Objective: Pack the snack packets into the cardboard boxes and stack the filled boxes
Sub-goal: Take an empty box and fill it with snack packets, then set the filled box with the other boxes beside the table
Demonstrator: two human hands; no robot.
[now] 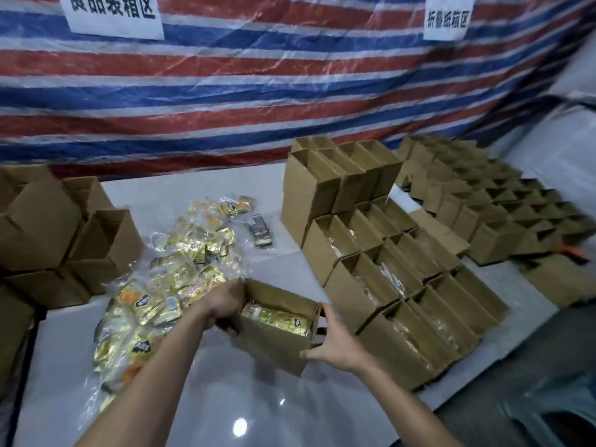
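Brown cardboard boxes [364,279], gold snack packets [180,272], a white table [206,375], a red, white and blue striped tarp [258,85].

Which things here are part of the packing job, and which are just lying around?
Job: open box with gold packets inside, held by left hand and right hand; loose snack packets; filled boxes to its right; empty boxes at left.
Lying about: striped tarp; paper signs.
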